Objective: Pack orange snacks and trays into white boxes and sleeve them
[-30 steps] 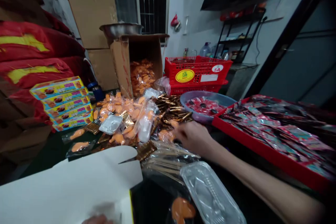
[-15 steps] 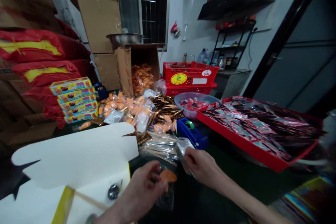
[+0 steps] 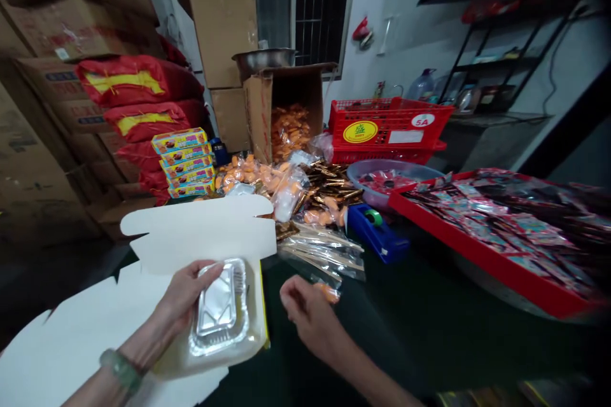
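Note:
My left hand (image 3: 187, 292) is closed on a silver foil tray (image 3: 222, 299), thumb over its rim, at the right part of an open carton (image 3: 200, 222) with white inside and yellow edges. A smaller foil rectangle shows within the tray's outline. My right hand (image 3: 310, 315) is over the dark table just right of the carton, fingers curled together; whatever they pinch, if anything, is hidden. Right behind those fingers is an orange piece in clear wrap (image 3: 328, 292); I cannot tell whether the hand touches it. Wrapped wooden sticks (image 3: 324, 248) lie beyond.
A blue tape dispenser (image 3: 379, 238) stands beyond the sticks. At right is a red tray (image 3: 477, 254) of pink packets, near a plastic basin (image 3: 358, 181) and a red crate (image 3: 386, 130). Orange and gold packets (image 3: 329, 181) are heaped behind, beside stacked small boxes (image 3: 186, 159).
My left hand has left the orange piece and moved left onto the foil tray in the carton. My right hand, earlier on a silvery item, has moved left and down. The view has turned left.

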Demonstrator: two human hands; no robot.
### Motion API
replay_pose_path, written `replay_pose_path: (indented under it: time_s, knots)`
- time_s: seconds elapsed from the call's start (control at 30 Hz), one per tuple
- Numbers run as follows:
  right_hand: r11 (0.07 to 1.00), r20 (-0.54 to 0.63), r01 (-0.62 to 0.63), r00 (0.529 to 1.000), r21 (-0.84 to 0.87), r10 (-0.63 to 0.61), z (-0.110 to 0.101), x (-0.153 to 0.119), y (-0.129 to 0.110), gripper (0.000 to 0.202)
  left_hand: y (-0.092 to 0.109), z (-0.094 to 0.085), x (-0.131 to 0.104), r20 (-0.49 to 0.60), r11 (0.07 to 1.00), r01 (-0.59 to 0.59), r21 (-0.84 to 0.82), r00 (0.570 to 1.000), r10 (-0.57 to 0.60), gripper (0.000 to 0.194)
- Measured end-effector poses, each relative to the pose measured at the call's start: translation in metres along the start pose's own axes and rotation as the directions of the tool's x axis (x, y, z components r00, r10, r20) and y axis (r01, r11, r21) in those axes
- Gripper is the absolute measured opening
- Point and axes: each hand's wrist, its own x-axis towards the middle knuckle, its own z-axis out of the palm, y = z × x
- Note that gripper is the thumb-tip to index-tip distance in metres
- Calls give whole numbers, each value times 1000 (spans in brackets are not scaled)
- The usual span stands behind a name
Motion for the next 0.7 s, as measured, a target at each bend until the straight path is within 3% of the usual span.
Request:
replay_pose_path:
  time_s: [0.07, 0.17, 0.23, 0.27, 0.33, 0.4, 0.43, 0.47, 0.53, 0.63, 0.7]
  knots:
    - [989, 24, 62, 998, -135, -60, 4, -16, 7, 10, -10, -5, 9, -42, 997, -5, 81, 999, 8, 38]
    - [957, 76, 99, 994, -271, -82, -3, -35, 14, 10, -21, 7, 15, -5, 960, -52, 276, 998, 56, 46]
    - [925, 48, 98, 995, -368, -86, -14, -39, 19, 15, -24, 18, 15, 53, 830, -138, 540, 990, 130, 51]
    - [901, 25, 97, 995, -424, -95, -20, -38, 22, 20, -24, 23, 15, 104, 689, -207, 694, 976, 189, 53]
    - [840, 8, 82, 996, -537, -92, -33, -32, 28, 39, -22, 28, 15, 248, 274, -321, 907, 930, 270, 54]
    - [787, 83, 57, 997, -614, -8, -43, -24, 34, 57, -21, 30, 15, 350, -83, -341, 936, 888, 299, 54]
    - [774, 148, 55, 988, -631, 51, -47, -20, 37, 62, -21, 30, 14, 378, -178, -338, 924, 870, 317, 53]
    - [768, 213, 61, 972, -638, 100, -51, -18, 39, 61, -21, 29, 13, 395, -220, -336, 916, 850, 349, 51]
    - [760, 288, 71, 945, -646, 157, -59, -18, 43, 50, -22, 23, 7, 425, -214, -367, 905, 794, 434, 48]
    - [687, 189, -20, 955, -726, 227, -74, -25, 46, 34, -31, 6, -9, 535, -137, -550, 824, 675, 509, 41]
    - [642, 96, -83, 966, -762, 239, -84, -25, 46, 33, -43, -9, -19, 598, -62, -662, 747, 628, 498, 35]
